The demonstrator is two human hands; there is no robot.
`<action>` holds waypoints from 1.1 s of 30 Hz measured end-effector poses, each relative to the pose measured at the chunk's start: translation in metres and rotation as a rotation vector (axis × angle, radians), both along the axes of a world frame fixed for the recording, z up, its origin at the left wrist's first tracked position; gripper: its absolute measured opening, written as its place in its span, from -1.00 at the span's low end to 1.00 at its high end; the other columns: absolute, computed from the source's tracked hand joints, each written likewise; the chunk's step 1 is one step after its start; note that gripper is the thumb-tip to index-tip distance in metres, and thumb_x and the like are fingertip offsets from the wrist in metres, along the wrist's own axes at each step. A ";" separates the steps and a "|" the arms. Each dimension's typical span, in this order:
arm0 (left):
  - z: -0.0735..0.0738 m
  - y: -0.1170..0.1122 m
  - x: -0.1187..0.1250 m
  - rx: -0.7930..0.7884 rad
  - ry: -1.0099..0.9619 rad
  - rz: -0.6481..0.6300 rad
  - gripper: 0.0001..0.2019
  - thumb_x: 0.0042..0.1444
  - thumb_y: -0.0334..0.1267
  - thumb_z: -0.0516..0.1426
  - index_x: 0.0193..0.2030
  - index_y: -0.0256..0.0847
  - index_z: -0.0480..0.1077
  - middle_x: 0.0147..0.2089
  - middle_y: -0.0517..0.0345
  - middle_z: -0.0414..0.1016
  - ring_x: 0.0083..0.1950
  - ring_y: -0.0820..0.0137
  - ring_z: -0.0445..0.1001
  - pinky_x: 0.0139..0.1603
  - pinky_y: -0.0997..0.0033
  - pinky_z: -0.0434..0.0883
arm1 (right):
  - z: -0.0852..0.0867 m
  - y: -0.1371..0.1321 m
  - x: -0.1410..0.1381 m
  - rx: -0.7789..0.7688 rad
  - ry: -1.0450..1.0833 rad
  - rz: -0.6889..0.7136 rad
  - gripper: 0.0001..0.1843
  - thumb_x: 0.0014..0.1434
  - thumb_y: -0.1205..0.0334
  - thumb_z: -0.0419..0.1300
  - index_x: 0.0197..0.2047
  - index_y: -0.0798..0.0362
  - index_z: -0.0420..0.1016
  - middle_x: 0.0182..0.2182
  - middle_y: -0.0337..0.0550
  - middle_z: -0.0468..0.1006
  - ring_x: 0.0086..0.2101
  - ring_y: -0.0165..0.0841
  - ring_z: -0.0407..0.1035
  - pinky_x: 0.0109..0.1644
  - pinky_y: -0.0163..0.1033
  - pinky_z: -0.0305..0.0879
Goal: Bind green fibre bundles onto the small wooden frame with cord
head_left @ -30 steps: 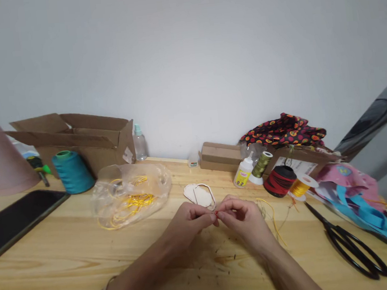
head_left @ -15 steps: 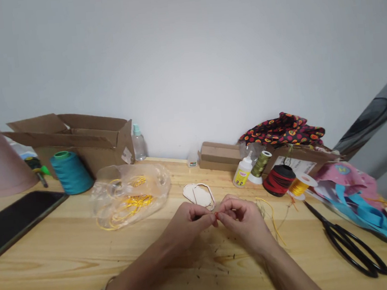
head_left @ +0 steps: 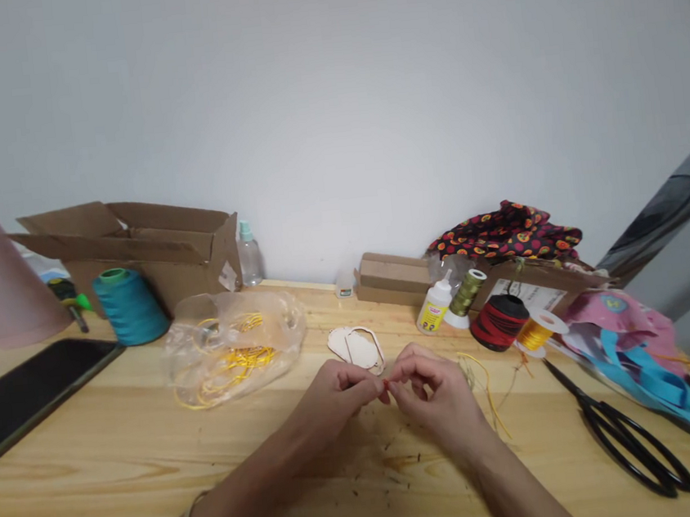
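Observation:
My left hand (head_left: 348, 394) and my right hand (head_left: 435, 385) meet fingertip to fingertip low over the table. Between them is a tiny red piece (head_left: 386, 383), perhaps knotted thread; it is too small to name for sure. The left thumb and forefinger pinch it from one side, and the right fingertips close on its other side. Just behind the hands lie pale flat cut-out shapes (head_left: 354, 348), one an open ring. A loose yellow cord (head_left: 488, 387) curves on the wood by my right hand.
Black scissors (head_left: 622, 435) lie at right, near thread spools (head_left: 500, 323) and a glue bottle (head_left: 434, 307). At left are a plastic bag of yellow cord (head_left: 237, 348), a teal thread cone (head_left: 131, 307), a phone (head_left: 39, 397) and an open carton (head_left: 140, 247). Dark specks dot the table (head_left: 271, 496).
Both hands stay at the same spot, pinching the red piece. The right fingers have shifted slightly, with a little more space showing between thumb and forefinger. The view has moved marginally.

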State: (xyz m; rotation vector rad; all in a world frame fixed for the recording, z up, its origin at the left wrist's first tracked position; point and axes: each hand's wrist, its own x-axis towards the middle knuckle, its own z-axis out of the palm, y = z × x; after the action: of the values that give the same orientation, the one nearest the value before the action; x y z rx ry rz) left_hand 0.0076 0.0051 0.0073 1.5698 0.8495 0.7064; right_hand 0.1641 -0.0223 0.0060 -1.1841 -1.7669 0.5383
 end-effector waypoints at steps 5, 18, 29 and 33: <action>0.005 -0.002 0.000 0.028 0.004 -0.002 -0.74 -0.04 -0.24 0.02 -0.58 -0.33 0.42 -0.73 0.39 -0.08 -0.64 0.58 -0.09 -0.61 0.51 -0.12 | -0.002 -0.001 0.004 0.253 -0.160 0.020 -0.85 -0.06 0.43 0.10 -0.45 0.03 0.44 -0.52 -0.22 0.33 -0.48 -0.43 0.24 -0.49 -0.35 0.14; 0.004 -0.002 0.001 0.297 0.036 -0.036 -0.65 0.03 -0.17 -0.03 -0.61 -0.33 0.40 -0.64 0.27 0.09 -0.55 0.52 0.03 -0.54 0.52 0.02 | 0.009 -0.007 0.008 0.450 -0.428 0.006 -0.84 0.01 0.39 0.07 -0.42 0.03 0.45 -0.55 -0.17 0.37 -0.50 -0.41 0.23 -0.48 -0.33 0.14; 0.005 -0.004 0.001 0.416 0.059 -0.021 -0.63 0.04 -0.13 -0.03 -0.57 -0.32 0.44 -0.65 0.24 0.17 -0.57 0.52 0.08 -0.54 0.52 0.05 | 0.007 -0.008 0.005 0.251 -0.101 0.074 -0.89 -0.03 0.39 0.10 -0.45 0.03 0.43 -0.52 -0.17 0.42 -0.50 -0.40 0.29 -0.45 -0.30 0.22; 0.008 -0.005 0.001 0.463 0.083 -0.030 -0.63 0.06 -0.18 -0.05 -0.56 -0.33 0.45 -0.65 0.24 0.20 -0.58 0.53 0.09 -0.55 0.52 0.03 | 0.006 -0.006 0.002 0.062 0.021 0.069 -0.90 -0.02 0.37 0.10 -0.52 0.07 0.40 -0.57 -0.21 0.39 -0.57 -0.46 0.24 -0.50 -0.35 0.19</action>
State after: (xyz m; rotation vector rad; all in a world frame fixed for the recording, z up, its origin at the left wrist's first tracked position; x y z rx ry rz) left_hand 0.0085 0.0002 0.0148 2.0321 0.7532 0.8625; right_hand 0.1663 -0.0286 0.0118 -1.0745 -1.7985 0.5304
